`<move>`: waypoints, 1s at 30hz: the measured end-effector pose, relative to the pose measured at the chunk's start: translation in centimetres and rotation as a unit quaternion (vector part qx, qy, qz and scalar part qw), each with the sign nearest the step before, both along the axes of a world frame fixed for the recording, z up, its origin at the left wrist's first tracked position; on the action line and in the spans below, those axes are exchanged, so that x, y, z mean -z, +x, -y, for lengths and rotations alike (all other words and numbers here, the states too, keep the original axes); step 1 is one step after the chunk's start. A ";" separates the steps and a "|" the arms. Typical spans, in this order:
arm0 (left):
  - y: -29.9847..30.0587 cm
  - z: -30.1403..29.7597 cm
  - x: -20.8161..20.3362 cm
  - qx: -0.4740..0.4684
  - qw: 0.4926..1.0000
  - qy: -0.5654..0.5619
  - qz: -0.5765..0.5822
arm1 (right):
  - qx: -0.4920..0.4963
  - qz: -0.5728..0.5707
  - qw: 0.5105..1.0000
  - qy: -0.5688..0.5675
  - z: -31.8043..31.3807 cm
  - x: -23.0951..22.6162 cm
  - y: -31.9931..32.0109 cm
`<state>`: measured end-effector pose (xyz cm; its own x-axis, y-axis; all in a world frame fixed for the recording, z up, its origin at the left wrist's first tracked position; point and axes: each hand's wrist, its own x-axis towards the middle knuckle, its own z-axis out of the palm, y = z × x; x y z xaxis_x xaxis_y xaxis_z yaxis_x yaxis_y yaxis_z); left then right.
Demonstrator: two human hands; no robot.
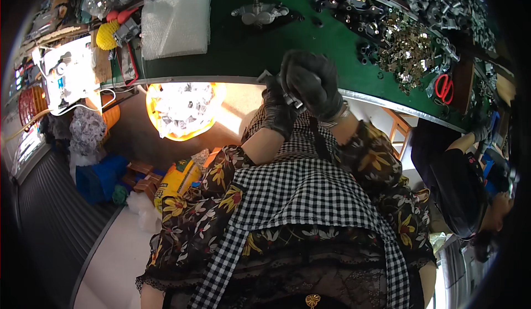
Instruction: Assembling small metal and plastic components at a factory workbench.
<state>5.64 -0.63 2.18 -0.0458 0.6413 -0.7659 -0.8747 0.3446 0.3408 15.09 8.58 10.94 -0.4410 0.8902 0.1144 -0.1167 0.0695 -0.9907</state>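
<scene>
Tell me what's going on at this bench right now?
The person's gloved left hand grips a small metal part at the edge of the green bench. The right hand is curled close beside it; anything inside is hidden. A metal assembly lies farther back on the bench, and another person is at the right.

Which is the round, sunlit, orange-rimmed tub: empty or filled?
Not empty: a jumble of bright pieces covers the inside of the tub. How deep it goes, I cannot tell.
</scene>
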 end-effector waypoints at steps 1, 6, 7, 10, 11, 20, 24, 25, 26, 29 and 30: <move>0.0 0.0 0.0 0.006 1.000 0.006 -0.012 | -0.004 -0.044 0.999 -0.023 -0.1 0.3 -0.1; 0.2 -0.5 -0.5 -0.008 0.998 -0.055 0.003 | -0.104 -0.044 0.992 -0.062 -0.6 0.5 1.4; 0.2 -0.6 -0.6 0.004 0.996 -0.084 -0.008 | -0.070 -0.029 0.997 -0.035 -0.7 0.6 1.7; 0.2 -0.5 -0.3 0.021 0.986 -0.161 -0.027 | 0.028 0.075 0.994 0.078 0.1 1.1 1.3; 0.3 -0.5 0.0 0.013 0.994 -0.112 -0.012 | 0.024 0.078 0.994 0.065 0.3 1.3 1.0; -0.6 0.2 1.4 0.088 0.995 -0.040 0.017 | 0.053 -0.156 0.980 -0.113 -1.4 -0.9 1.0; -0.2 -0.1 0.7 0.051 0.997 -0.052 0.018 | 0.047 0.004 0.999 0.000 -0.8 -1.0 1.6; -0.1 0.1 0.5 0.034 0.998 -0.055 0.011 | 0.024 -0.012 0.999 0.023 -0.6 -0.5 1.1; 0.2 -0.1 0.6 -0.004 1.000 0.004 0.012 | 0.001 -0.029 0.998 0.046 -0.3 0.1 0.7; 0.1 0.0 0.7 -0.008 0.999 -0.041 0.032 | 0.011 -0.025 0.999 -0.023 0.5 1.4 0.3; 0.0 0.0 0.8 0.015 0.999 -0.031 0.040 | 0.002 -0.024 0.999 -0.042 0.6 1.6 0.3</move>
<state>5.63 -0.66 1.43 0.0346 0.5921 -0.8051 -0.8873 0.3889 0.2479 15.43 7.96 9.32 -0.4324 0.8996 0.0610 -0.1644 -0.0121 -0.9863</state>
